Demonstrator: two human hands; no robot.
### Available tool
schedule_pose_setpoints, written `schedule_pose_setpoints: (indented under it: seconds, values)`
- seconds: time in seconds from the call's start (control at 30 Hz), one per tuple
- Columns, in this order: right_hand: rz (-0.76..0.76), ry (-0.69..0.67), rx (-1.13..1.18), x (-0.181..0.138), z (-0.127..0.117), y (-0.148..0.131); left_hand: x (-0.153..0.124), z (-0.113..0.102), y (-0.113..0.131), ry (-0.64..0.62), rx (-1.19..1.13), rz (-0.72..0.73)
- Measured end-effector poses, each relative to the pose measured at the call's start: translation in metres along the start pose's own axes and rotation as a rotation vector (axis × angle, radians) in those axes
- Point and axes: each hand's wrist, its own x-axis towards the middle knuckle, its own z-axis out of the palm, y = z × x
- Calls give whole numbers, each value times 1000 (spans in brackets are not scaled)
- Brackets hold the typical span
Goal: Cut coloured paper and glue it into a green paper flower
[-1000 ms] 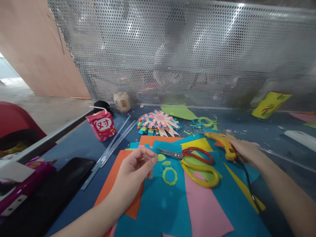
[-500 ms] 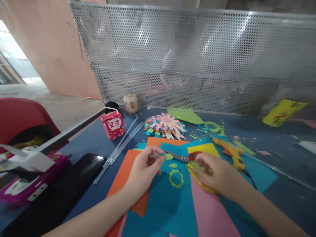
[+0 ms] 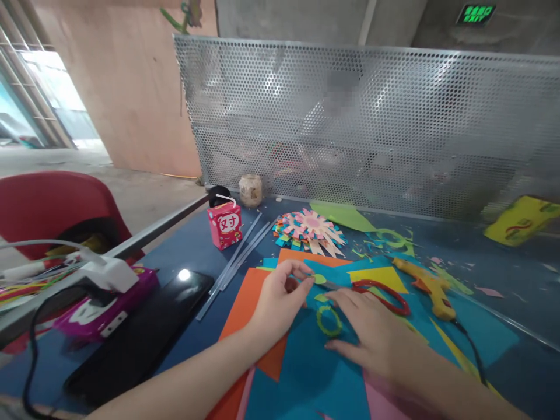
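My left hand pinches a small light-green paper piece between thumb and fingertips. Over the blue paper, my right hand has its thumb and fingers apart. Its fingertips are by a second small green paper piece; whether they touch it I cannot tell. A green paper ring with a notched edge lies between the right thumb and fingers. Just beyond that hand rest red-handled scissors, their blades partly hidden.
A yellow glue gun lies at right with its cord. Behind are a layered paper flower and green scraps. Clear glue sticks, a pink drink carton, a black phone and a purple power strip are at left. A perforated metal panel stands behind.
My right hand has let go of the scissors, which now lie on the papers, and has moved closer to the green ring. My left hand still pinches its green piece. The view has shifted.
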Motion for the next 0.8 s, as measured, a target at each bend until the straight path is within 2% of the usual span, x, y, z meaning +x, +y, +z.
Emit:
schedule_pose_setpoints:
  seconds: [0.1,0.17,0.27,0.47,0.63,0.8]
  values:
    - [88,-97,70,8,-3,-1,0,-2,0,13,18,16]
    - [124,-114,93,11,-4,1,1,-5,1,26,40,24]
    - [155,-102,118,13,-2,6,2,-8,4,33,77,25]
    - [259,-81,349,3,2,13,2,-8,6,-1,165,37]
    - [167,-26,321,-3,4,7,3,-4,5,-3,223,32]
    - [329,-100,405,-3,3,5,4,-5,3,1,244,31]
